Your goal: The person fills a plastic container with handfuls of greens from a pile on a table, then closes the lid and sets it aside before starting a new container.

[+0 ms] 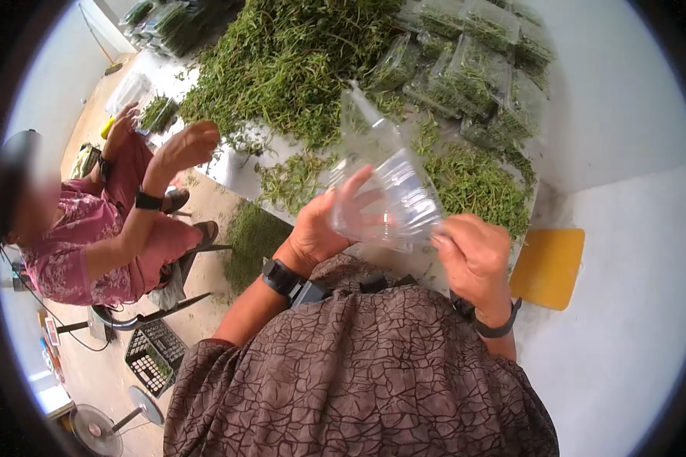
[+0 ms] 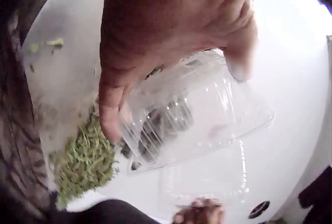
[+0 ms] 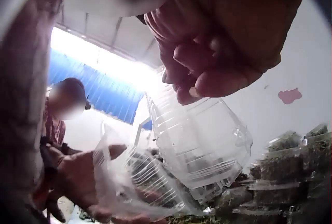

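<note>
A clear plastic clamshell container is held up over the near edge of the white table, its two halves spread apart in the right wrist view. My left hand grips one half, with thumb and fingers around its sides in the left wrist view. Fingertips of my right hand pinch the container's edge at the right. Through the plastic no greens show inside. Loose leafy green stems lie on the table just beyond it, below a large heap of greens.
Filled clear containers are stacked at the back right. Another person sits at the left with hands raised by the table. A yellow stool stands right, a black crate and fan lower left.
</note>
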`<state>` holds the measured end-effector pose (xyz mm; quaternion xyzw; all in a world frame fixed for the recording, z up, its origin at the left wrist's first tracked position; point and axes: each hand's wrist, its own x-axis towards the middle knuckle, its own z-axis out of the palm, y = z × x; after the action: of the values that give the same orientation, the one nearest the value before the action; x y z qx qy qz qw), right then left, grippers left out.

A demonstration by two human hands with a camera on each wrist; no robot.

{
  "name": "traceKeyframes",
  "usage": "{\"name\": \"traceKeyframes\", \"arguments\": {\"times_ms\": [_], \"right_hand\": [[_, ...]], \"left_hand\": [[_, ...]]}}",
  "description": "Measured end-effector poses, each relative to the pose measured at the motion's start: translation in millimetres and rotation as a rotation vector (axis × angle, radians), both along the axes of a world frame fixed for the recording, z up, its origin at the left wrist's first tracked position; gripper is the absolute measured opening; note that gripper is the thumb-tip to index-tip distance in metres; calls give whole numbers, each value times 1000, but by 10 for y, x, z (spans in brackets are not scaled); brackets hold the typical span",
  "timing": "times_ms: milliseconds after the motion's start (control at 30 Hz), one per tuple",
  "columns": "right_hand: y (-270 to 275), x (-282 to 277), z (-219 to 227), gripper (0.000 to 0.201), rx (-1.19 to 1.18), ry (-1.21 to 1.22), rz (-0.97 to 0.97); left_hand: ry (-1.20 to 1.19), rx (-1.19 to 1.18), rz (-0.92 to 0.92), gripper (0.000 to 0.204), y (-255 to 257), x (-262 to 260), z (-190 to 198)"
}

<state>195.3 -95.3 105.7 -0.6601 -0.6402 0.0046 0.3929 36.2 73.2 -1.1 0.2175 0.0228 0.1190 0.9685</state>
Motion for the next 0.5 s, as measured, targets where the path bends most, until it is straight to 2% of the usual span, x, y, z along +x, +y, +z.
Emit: {"name": "traceKeyframes", "arguments": {"times_ms": [67,133,167,233,267,333,400,467,500], "right_hand": [[-109,39,123,14,28,37,-55],[-262,118,281,11,79,-19,-139],[-363,142,345,11,80,-31,-160],[-547,181,452,9,166,-83,-406],[-602,208,491,9,166,-98,-432],[-696,285,576,10,250,-139,-677],[-751,500,473,10,310,-187,-753],[-780,716,386,11,305,-368,-840],[-810,823,294,12,285,-334,-886]], "left_hand": [[-42,-45,-22,90,45,-42,3],[141,140,52,100,103,-66,-65],[147,170,59,94,117,-83,-112],[170,158,54,91,122,-97,-184],[206,147,69,89,127,-94,-223],[186,100,42,84,135,-84,-295],[203,50,28,82,156,-81,-322],[185,3,18,77,167,-79,-387],[171,-30,19,76,186,-77,-421]]}}
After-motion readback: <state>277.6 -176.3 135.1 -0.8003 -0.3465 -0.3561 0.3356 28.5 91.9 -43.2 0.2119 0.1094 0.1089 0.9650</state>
